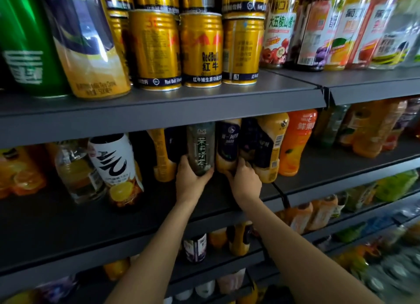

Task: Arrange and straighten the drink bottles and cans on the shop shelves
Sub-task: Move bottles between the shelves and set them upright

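Note:
On the middle shelf (113, 226) my left hand (189, 182) grips the base of a grey-green tea bottle (201, 144) with white characters, standing upright. My right hand (244, 182) is closed around the bottom of a dark blue and yellow milk tea bottle (228, 144) right beside it. Further blue and yellow bottles (266, 149) stand to the right, touching my right hand's fingers. The tops of these bottles are hidden behind the upper shelf edge.
Gold Red Bull cans (201, 49) fill the upper shelf (204, 104), with a green can (25, 44) at left and juice bottles (279, 31) at right. A white orange-drink bottle (113, 167) leans at left. An orange juice bottle (295, 142) stands right. Lower shelves hold more drinks.

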